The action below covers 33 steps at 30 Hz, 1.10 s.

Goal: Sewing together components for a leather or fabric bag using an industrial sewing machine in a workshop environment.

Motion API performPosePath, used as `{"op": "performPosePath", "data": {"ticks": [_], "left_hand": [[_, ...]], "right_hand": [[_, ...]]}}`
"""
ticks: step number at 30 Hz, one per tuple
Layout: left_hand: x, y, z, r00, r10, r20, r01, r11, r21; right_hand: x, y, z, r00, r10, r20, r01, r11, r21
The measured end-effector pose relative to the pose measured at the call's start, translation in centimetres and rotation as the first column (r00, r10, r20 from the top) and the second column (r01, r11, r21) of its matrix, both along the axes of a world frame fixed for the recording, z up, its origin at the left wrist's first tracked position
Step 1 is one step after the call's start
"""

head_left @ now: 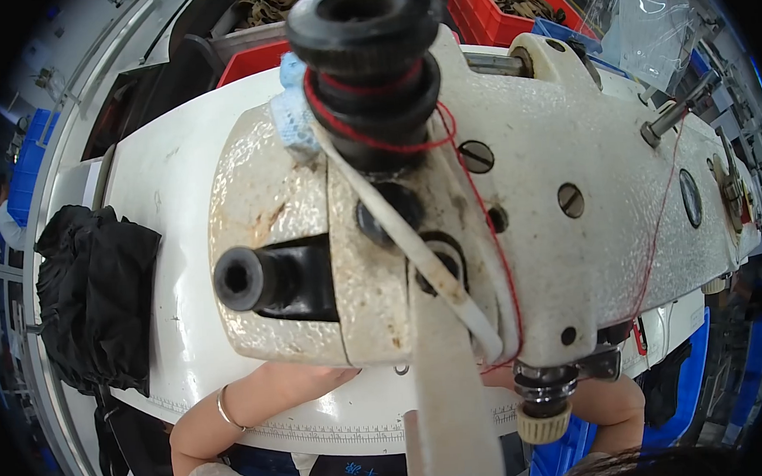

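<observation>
Mostly, the sewing machine (pixel 548 263) hides both hands (pixel 311 382); I cannot tell whether they grip anything.

Free tabletop (pixel 183 285) left of machine (pixel 602 216)

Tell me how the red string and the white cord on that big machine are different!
The red string is very thin, but the white cord is much thicker. The red string loops around the black knob; the white cord slants down below it. Both are on the sewing machine.
</observation>
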<state>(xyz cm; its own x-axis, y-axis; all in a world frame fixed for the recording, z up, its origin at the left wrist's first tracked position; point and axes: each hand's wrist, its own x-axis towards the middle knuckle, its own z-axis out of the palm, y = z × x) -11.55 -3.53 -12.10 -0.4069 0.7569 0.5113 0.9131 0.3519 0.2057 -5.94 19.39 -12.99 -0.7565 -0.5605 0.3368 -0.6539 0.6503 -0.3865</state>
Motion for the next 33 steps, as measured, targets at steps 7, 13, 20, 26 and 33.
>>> {"op": "performPosePath", "data": {"ticks": [7,13,20,26,33], "left_hand": [[-0.5,0.1,-0.3,0.998,-0.060,-0.036,0.060,0.998,0.023],[-0.4,-0.3,-0.5,0.998,-0.056,-0.032,0.055,0.997,-0.050],[-0.5,-0.4,2.7,0.981,-0.076,0.181,0.107,0.979,-0.172],[-0.1,-0.5,2.9,0.943,-0.024,0.333,0.091,0.978,-0.186],[-0.1,-0.3,1.7,0.992,-0.052,0.115,0.070,0.984,-0.162]], "right_hand": [[0.2,0.0,0.1,1.000,0.002,-0.016,-0.002,0.999,0.036],[0.1,-1.0,-2.3,0.997,-0.049,-0.066,0.049,0.999,-0.001],[0.2,-0.8,-2.0,0.997,-0.041,-0.060,0.043,0.999,0.029],[0.0,-0.5,-3.3,0.972,-0.060,0.226,0.070,0.997,-0.036],[-0.5,-0.4,-1.1,0.999,-0.044,-0.032,0.045,0.998,0.036]]}}
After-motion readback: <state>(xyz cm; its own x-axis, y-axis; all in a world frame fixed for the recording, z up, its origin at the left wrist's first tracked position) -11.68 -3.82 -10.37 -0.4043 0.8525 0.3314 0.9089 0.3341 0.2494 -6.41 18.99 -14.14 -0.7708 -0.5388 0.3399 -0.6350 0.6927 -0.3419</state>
